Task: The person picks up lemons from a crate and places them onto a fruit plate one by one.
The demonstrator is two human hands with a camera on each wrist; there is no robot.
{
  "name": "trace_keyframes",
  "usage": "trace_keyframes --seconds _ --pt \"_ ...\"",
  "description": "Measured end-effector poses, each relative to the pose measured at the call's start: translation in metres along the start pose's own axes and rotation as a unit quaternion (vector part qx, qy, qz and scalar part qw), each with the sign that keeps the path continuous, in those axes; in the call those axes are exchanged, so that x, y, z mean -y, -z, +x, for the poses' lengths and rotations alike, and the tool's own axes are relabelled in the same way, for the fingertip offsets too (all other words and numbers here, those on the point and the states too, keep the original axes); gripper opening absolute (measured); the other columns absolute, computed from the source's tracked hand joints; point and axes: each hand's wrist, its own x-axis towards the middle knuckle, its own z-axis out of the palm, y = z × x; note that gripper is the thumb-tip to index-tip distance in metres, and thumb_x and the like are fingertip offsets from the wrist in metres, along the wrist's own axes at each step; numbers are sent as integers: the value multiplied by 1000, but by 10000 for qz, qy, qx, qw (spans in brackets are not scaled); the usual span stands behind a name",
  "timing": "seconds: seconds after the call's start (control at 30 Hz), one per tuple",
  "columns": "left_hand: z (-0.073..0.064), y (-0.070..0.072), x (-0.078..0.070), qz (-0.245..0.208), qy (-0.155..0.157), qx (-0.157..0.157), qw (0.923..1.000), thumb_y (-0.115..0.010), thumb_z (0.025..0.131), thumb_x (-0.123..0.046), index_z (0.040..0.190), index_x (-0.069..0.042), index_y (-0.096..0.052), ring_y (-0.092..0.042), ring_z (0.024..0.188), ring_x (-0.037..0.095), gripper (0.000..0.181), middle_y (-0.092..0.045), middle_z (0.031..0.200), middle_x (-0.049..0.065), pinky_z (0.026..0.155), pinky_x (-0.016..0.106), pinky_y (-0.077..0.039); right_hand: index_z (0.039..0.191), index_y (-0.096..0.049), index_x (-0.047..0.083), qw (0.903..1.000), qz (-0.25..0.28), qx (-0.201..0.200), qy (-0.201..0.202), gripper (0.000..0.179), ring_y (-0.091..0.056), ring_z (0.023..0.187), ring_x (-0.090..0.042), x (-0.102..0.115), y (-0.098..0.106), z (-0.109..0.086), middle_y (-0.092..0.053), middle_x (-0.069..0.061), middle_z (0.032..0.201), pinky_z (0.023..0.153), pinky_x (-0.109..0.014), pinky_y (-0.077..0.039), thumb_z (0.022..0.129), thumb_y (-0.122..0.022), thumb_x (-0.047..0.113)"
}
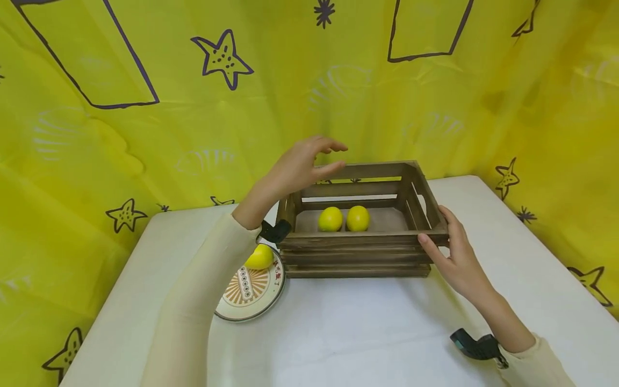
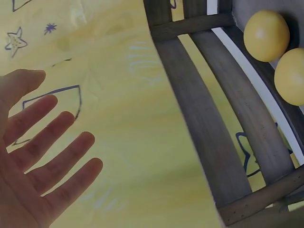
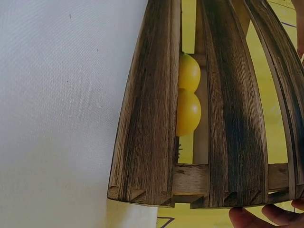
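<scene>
A brown slatted wooden crate (image 1: pixel 358 258) stands on the white table with two yellow lemons (image 1: pixel 330 219) side by side on its floor. Above the crate's left back corner my left hand (image 1: pixel 302 164) is raised, holding nothing; the left wrist view shows its fingers (image 2: pixel 61 126) spread and apart from the slats. My right hand (image 1: pixel 456 263) grips the crate's right end near the front corner, thumb on the front and fingers on the end panel. In the right wrist view, fingertips (image 3: pixel 249 219) touch the crate's edge. Another lemon (image 1: pixel 261 257) lies on a plate, partly behind the left sleeve.
The round patterned plate (image 1: pixel 242 314) sits at the crate's front left, partly covered by the left forearm. A yellow curtain (image 1: pixel 271 123) with drawn stars hangs behind the table and along both sides. White tabletop (image 1: pixel 348 333) extends in front of the crate.
</scene>
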Motion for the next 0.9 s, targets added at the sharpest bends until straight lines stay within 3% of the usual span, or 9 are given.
trace_keyframes --seconds 0.2,0.43,0.6,0.9 --pt "17 -12 7 -161 63 204 9996 -60 98 -30 129 -8 -61 -57 118 24 38 -60 132 6 103 32 -43 157 -9 11 10000 -7 -10 21 73 -33 128 -45 -2 0 0 -19 -27 153 92 -61 -34 100 -54 21" --pt "33 -28 14 -276 164 441 9985 -61 98 -29 131 -8 -60 -55 121 25 39 -59 134 6 103 35 -44 157 -8 11 10000 -3 -22 -62 76 -29 133 -48 -3 -1 -2 -17 -26 155 98 -69 -30 100 -56 24" --pt "42 -37 17 -512 86 629 9967 -61 98 -27 132 -7 -59 -54 123 27 40 -58 135 7 103 36 -44 156 -9 7 10000 -16 -78 -11 74 -31 132 -46 -4 -2 -1 -19 -28 153 98 -67 -31 100 -55 23" --pt "56 -51 25 -1572 -120 1264 9794 -61 97 -17 130 1 -58 -60 115 27 37 -61 127 14 96 34 -50 155 -10 5 9999 -18 -107 -24 74 -31 132 -46 -5 -2 -1 -20 -29 152 99 -67 -31 100 -55 22"
